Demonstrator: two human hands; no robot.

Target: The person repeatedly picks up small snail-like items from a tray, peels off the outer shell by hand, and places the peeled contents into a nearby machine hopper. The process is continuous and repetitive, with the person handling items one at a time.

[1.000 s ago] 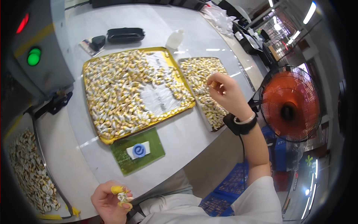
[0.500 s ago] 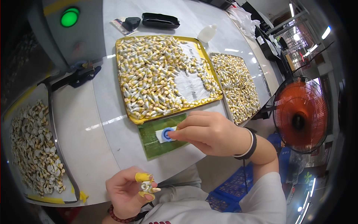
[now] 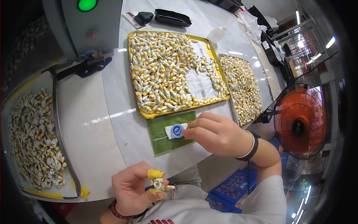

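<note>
Yellow-capped left hand (image 3: pixel 136 188): your thumb and finger pinch a small pale part (image 3: pixel 161 184) near your chest.
Right hand (image 3: pixel 218 133): fingertips closed, pressing the white-and-blue pad (image 3: pixel 176 131) on the green mat (image 3: pixel 167 142), up and right of the part.

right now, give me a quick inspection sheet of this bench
surface: white table, glossy, with a green mat at its near edge
job's things: small pale part pinched in left hand; white-and-blue pad on the mat
clutter: two yellow trays of small capped pieces; grey bin of pale parts; white bottle; black case
grippers: left hand wears yellow fingertip covers; right hand fingertips at the pad
cables: nothing seen
surroundings: orange fan; machine with green lamp; blue crate
</note>
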